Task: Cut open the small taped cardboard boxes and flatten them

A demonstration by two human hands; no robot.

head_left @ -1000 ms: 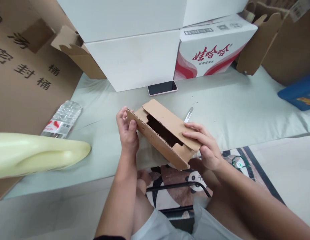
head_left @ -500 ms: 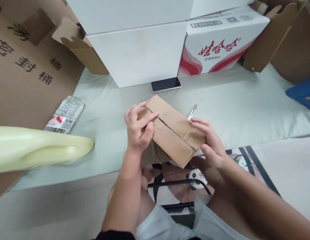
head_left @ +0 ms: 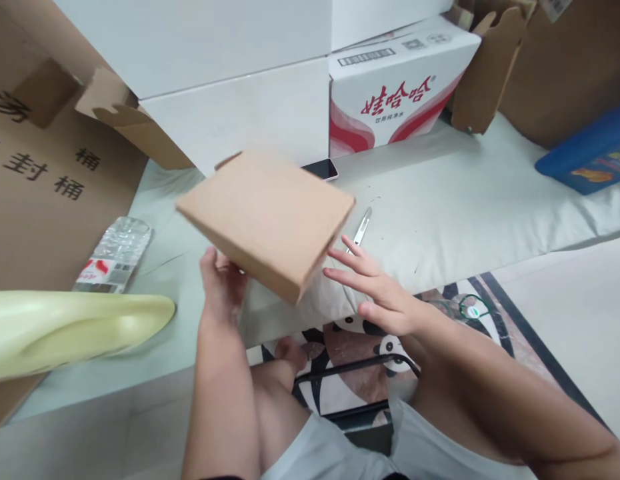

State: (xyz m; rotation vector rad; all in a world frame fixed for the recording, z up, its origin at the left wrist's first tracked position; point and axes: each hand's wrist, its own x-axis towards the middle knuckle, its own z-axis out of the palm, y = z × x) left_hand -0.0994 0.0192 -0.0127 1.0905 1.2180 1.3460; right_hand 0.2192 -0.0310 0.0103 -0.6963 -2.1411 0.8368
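Note:
A small brown cardboard box (head_left: 270, 217) is tilted above the pale green cloth, its plain face turned up. My left hand (head_left: 221, 280) grips it from below at its near left side; the fingertips are partly hidden beneath. To the right, my right hand (head_left: 373, 287) is open with fingers spread, their tips close to the box's right edge; whether they touch it I cannot tell. Just beyond those fingers lies a silver utility knife (head_left: 361, 227) on the cloth. A phone (head_left: 323, 169) lies behind the box, partly covered by it.
White cartons (head_left: 240, 113) and a red-and-white carton (head_left: 395, 110) line the back. At left are a clear plastic bottle (head_left: 115, 257), a pale yellow plastic object (head_left: 90, 330) and a large brown carton (head_left: 35, 220). A blue package (head_left: 590, 157) lies at right.
The box has been lifted and turned over, so its slit, seamed face no longer shows. My left hand moved left with it, and my right hand let go and spread its fingers.

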